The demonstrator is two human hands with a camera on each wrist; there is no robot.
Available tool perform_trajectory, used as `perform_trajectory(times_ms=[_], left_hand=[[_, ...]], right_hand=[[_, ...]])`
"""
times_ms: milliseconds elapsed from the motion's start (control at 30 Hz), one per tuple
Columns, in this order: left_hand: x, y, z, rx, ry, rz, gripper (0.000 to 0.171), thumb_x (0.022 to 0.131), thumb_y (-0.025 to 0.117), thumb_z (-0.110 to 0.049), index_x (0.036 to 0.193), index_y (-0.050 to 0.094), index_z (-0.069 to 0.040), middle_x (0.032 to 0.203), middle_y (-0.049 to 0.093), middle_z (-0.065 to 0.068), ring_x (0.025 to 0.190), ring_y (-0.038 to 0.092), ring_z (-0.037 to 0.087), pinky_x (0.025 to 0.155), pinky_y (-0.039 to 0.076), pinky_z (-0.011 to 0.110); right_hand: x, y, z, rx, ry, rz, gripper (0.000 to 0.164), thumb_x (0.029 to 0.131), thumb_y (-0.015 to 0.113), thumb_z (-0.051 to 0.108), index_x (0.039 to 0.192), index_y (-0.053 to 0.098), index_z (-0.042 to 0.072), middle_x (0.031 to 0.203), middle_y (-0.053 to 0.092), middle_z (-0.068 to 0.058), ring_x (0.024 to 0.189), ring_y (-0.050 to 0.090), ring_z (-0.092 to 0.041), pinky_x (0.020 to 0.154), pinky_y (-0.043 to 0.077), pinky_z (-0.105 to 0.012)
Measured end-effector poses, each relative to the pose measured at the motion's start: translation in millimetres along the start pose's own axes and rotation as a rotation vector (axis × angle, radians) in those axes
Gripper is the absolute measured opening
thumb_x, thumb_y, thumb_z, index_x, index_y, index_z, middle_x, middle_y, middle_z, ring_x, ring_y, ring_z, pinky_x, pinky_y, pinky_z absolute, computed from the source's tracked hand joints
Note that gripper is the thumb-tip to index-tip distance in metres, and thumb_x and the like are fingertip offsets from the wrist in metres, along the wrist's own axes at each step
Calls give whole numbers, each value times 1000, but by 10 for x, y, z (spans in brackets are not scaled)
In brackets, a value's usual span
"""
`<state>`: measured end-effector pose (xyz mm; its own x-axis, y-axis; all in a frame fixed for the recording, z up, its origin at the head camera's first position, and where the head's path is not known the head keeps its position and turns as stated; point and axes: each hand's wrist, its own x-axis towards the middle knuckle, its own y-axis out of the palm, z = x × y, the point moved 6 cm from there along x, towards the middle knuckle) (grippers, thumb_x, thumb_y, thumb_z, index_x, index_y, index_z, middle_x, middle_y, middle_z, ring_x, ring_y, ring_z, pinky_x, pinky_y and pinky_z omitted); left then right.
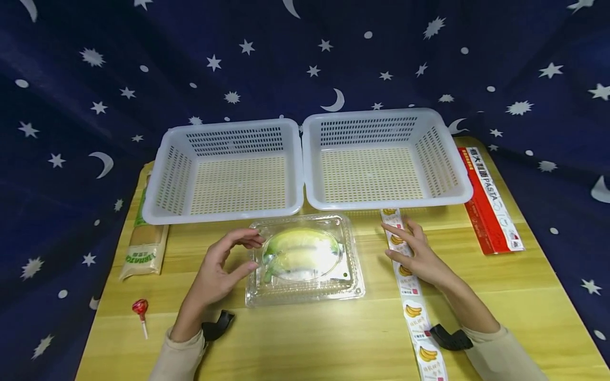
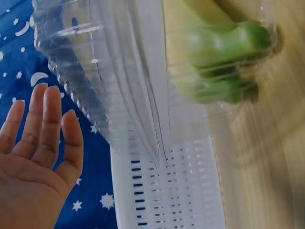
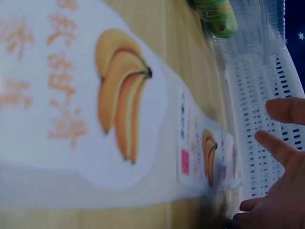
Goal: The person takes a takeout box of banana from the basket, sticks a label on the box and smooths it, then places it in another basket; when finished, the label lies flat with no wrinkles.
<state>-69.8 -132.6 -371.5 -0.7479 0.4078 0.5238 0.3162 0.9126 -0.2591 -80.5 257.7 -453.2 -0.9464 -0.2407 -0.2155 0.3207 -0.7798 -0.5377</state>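
A clear plastic clamshell box point(image 1: 305, 296) lies closed in the middle of the table, with green-yellow bananas point(image 1: 297, 254) inside; their green stems also show in the left wrist view. My left hand point(image 1: 221, 270) is at the box's left side, fingers spread and loosely bent, holding nothing. In the left wrist view the left hand's fingers point(image 2: 50, 119) are relaxed beside the transparent wall. To the right, a strip of banana stickers point(image 1: 412, 309) runs from the basket toward the front edge. Over this strip hovers my right hand point(image 1: 421, 259), fingers loosely extended and holding nothing.
Two white slatted baskets, a left one point(image 1: 224, 216) and a right one point(image 1: 388, 202), stand side by side behind the box. A red pasta packet point(image 1: 486, 211) lies at right. On the left are a tan-and-green food packet point(image 1: 145, 251) and a red lollipop point(image 1: 140, 307).
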Motion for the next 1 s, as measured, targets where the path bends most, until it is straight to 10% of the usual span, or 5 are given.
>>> perform_trajectory(times_ms=[200, 500, 800, 1000], left_hand=[[68, 107, 43, -18, -48, 82, 59, 77, 69, 17, 132, 50, 7, 114, 64, 21, 103, 63, 20, 89, 52, 32], [132, 201, 38, -56, -46, 138, 51, 84, 68, 8, 131, 50, 9, 114, 64, 19, 101, 63, 25, 87, 53, 29], [133, 284, 43, -69, -52, 188, 56, 81, 69, 13, 133, 50, 5, 115, 63, 20, 105, 62, 20, 88, 53, 34], [144, 333, 35, -71, -74, 223, 61, 76, 69, 17, 132, 51, 2, 114, 63, 21, 104, 61, 26, 89, 53, 36]], right_hand=[[16, -20, -117, -76, 70, -35, 51, 95, 64, 24, 142, 51, 9, 160, -1, -30, 142, -6, -58, 100, 2, -83], [40, 33, -113, -59, 0, -27, 52, 91, 70, 18, 137, 54, -1, 147, 21, -29, 140, 11, -55, 100, 20, -76], [-5, 101, -63, 179, -223, 3, 58, 92, 63, -1, 146, 41, -4, 129, 38, -19, 112, 42, -16, 84, 38, -10], [-36, 140, -80, 241, -228, 51, 64, 94, 58, -3, 153, 32, 6, 157, 22, -24, 149, 10, -22, 105, 16, -2]])
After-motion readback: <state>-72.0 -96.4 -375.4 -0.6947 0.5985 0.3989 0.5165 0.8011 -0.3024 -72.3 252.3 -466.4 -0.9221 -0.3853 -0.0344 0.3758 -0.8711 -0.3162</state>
